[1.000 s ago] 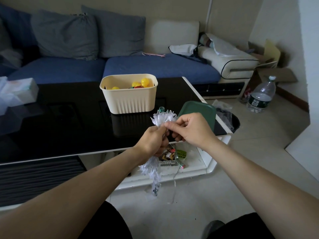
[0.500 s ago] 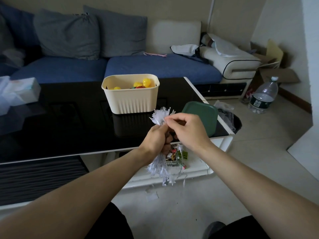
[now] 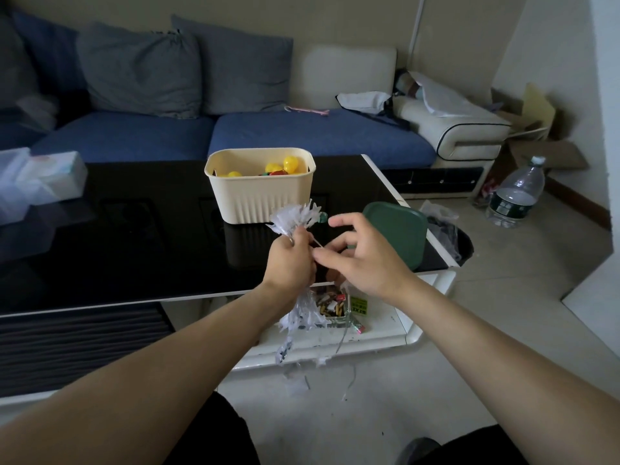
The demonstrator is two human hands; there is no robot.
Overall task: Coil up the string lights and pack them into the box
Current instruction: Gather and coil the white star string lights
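Observation:
My left hand [image 3: 291,263] grips a bundle of white string lights [image 3: 297,216] in its fist, above the front edge of the black table. One frilly tuft sticks out above the fist and another hangs below it, with a loose tail dangling toward the floor. My right hand [image 3: 364,255] is just right of the fist and pinches a thin strand that runs from the bundle. The cream box [image 3: 260,193] stands on the table behind the hands, with yellow and red pieces inside. Its green lid [image 3: 397,234] lies to the right.
The black coffee table [image 3: 117,250] has a white lower shelf [image 3: 385,333] holding small packets. A tissue pack [image 3: 50,176] sits at the table's left. Behind is a blue sofa [image 3: 302,135]. A black bin [image 3: 459,239] and a water bottle [image 3: 516,196] stand on the floor at right.
My right hand has pulled a little away to the right of the fist, fingers more spread, drawing a thin strand out. The hanging tail has shifted and is shorter than a second ago.

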